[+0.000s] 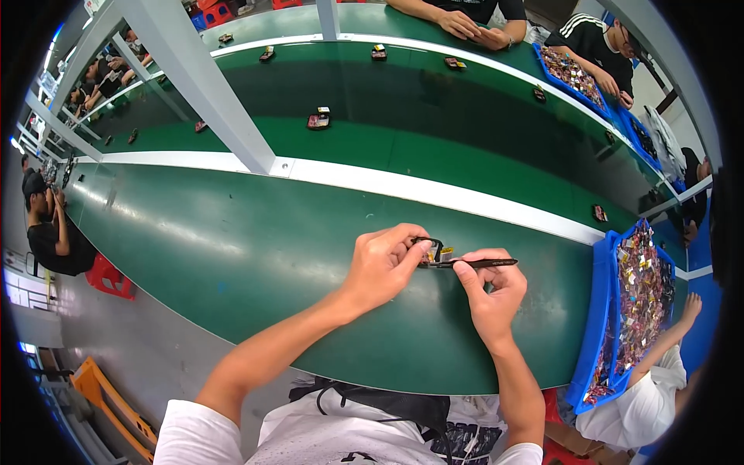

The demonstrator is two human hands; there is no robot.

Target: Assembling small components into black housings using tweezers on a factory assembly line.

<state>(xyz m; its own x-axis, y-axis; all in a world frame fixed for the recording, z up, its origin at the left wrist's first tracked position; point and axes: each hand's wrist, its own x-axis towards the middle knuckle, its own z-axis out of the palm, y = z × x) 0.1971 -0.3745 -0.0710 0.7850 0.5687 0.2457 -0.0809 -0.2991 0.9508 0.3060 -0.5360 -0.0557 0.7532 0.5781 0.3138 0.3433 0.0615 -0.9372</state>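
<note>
My left hand (380, 267) is closed, thumb and fingers pinching a small black plastic housing (439, 246). A yellowish-silver part and some reddish parts show in or behind the housing; their details are too small to make out. From the right, my right hand (494, 296) grips black tweezers (504, 263) between thumb and fingers. The tweezers' tips point left and reach the lower edge of the housing. Both hands are held above the green tabletop (256, 240), close together.
A blue tray (601, 310) heaped with small wired circuit parts stands at the right, with a co-worker's arm (659, 349) beside it. Beyond a white rail (434, 199), a green conveyor belt carries small assemblies (318, 120). A grey post (201, 85) rises at the left.
</note>
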